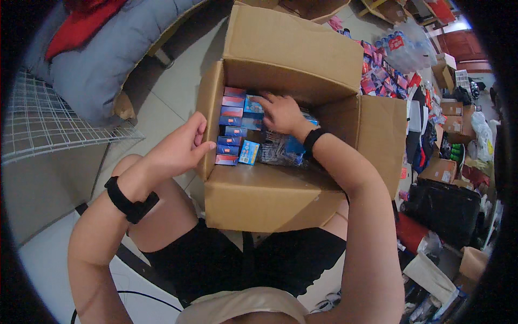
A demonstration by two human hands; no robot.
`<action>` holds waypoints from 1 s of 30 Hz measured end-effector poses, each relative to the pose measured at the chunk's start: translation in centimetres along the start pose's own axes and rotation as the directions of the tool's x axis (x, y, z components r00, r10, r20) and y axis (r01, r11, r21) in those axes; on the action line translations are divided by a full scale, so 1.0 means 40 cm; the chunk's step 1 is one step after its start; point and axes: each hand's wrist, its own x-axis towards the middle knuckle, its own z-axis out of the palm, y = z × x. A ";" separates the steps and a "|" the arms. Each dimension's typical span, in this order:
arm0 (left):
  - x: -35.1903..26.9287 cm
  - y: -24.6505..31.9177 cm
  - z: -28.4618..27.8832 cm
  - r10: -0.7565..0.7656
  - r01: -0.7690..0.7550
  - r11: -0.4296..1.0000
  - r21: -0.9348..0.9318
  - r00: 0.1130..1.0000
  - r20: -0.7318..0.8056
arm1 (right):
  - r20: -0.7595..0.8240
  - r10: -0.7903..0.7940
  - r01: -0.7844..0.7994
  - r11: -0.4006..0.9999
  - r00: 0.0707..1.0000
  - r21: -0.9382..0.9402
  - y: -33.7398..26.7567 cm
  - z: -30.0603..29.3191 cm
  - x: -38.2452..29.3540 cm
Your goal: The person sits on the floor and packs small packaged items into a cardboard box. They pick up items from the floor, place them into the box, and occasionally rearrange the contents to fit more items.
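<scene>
A large open cardboard box (259, 206) stands in front of me between my legs, its flaps folded out. My left hand (184, 141) holds the left flap (211, 117), the thumb lying over its edge. Inside, my right hand (283, 114) reaches down with its fingertips at a small light-blue carton (252, 106); whether it grips that carton is hidden. A column of small blue and pink cartons (230, 131) lines the left inner wall. Beside their lower end lies another light-blue carton (249, 152). Clear-wrapped items (277, 149) lie in the middle of the box, partly under my right forearm.
At left are a white wire rack (60, 121) and a grey padded cushion (97, 81). To the right lie heaped small packages (382, 75), shrink-wrapped bottles (408, 48), a black case (443, 210) and more cardboard boxes (439, 170). A black cable (149, 296) curves at lower left.
</scene>
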 end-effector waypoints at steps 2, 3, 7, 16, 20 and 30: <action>0.001 0.000 0.002 0.034 -0.034 0.999 0.004 0.999 -0.020 | 0.054 0.104 -0.103 0.995 0.993 -0.019 -0.028 0.006 0.007; 0.000 0.000 0.002 0.052 -0.052 0.999 0.006 0.998 -0.028 | 0.065 0.124 -0.122 0.992 0.990 -0.026 -0.037 0.005 0.008; -0.003 0.006 -0.001 -0.038 0.038 0.999 -0.035 0.999 -0.003 | 0.100 0.202 -0.210 0.975 0.974 0.067 -0.023 -0.039 0.025; 0.001 0.000 -0.006 -0.016 0.016 1.000 -0.018 1.000 -0.017 | -0.064 0.190 -0.192 0.981 0.980 -0.032 -0.053 -0.270 -0.051; 0.001 -0.012 -0.003 0.005 -0.006 1.000 -0.014 1.000 -0.025 | 0.015 0.295 -0.263 0.874 0.956 -0.408 -0.063 -0.294 -0.060; 0.001 -0.026 0.002 0.044 -0.044 0.999 0.011 0.998 -0.034 | -0.058 0.435 -0.414 0.794 0.898 -0.445 -0.104 -0.349 -0.086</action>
